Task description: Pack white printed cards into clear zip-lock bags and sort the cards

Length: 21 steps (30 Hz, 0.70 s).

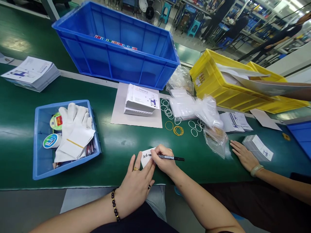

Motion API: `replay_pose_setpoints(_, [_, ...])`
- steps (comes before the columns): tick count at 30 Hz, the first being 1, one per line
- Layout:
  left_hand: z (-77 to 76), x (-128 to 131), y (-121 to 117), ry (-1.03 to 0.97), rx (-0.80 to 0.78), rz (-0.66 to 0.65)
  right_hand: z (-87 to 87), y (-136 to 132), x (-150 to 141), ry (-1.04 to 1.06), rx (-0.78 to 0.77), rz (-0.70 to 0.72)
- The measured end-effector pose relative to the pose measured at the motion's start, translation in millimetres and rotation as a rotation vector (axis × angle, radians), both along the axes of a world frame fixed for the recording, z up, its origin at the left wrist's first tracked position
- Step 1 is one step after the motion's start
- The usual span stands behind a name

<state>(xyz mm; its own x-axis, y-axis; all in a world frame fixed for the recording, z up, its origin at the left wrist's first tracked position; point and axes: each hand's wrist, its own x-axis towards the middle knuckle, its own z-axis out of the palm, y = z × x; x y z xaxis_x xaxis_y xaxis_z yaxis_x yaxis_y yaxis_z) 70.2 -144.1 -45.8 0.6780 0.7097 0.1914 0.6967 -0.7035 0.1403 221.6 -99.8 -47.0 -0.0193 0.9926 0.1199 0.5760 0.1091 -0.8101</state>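
A small white slip of paper lies on the green work surface near its front edge, with dark handwritten characters on it. My left hand rests flat over the slip's lower part, its fingers stretched out and partly hiding it. Between the fingers of my right hand is a black marker pen. The pen's tip touches the slip beside the written characters. A stack of white printed booklets sits on a sheet of cardboard beyond my hands.
At left stands a small blue bin holding white gloves and tape rolls. Behind are a large blue crate and yellow crates. Rubber bands and plastic bags lie right of centre. A co-worker's hand rests at right.
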Motion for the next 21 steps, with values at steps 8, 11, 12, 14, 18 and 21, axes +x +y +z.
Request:
replay_pose_setpoints(8, [-1.7, 0.0, -0.9, 0.04, -0.024, 0.013, -0.4, 2.4, 2.3, 0.022, 0.022, -0.051])
replay_pose_setpoints(11, [-2.2, 0.1, -1.3, 0.03, -0.02, 0.017, -0.1, 2.6, 4.8, 0.023, 0.034, -0.089])
replay_pose_setpoints(12, [-2.2, 0.2, -1.4, 0.026, -0.019, 0.018, -0.1, 2.6, 5.2, 0.016, 0.037, -0.094])
replay_pose_setpoints(14, [-2.0, 0.2, -1.3, 0.02, -0.018, 0.018, -0.4, 2.5, 5.0, 0.012, 0.035, -0.087])
replay_pose_setpoints(18, [-1.7, 0.0, -0.9, 0.016, -0.017, 0.012, -0.6, 2.4, 3.3, 0.018, 0.026, -0.068])
replay_pose_setpoints(21, [-1.3, 0.3, -0.4, 0.01, -0.007, 0.013, -0.3, 2.0, 2.8, -0.002, 0.018, -0.07])
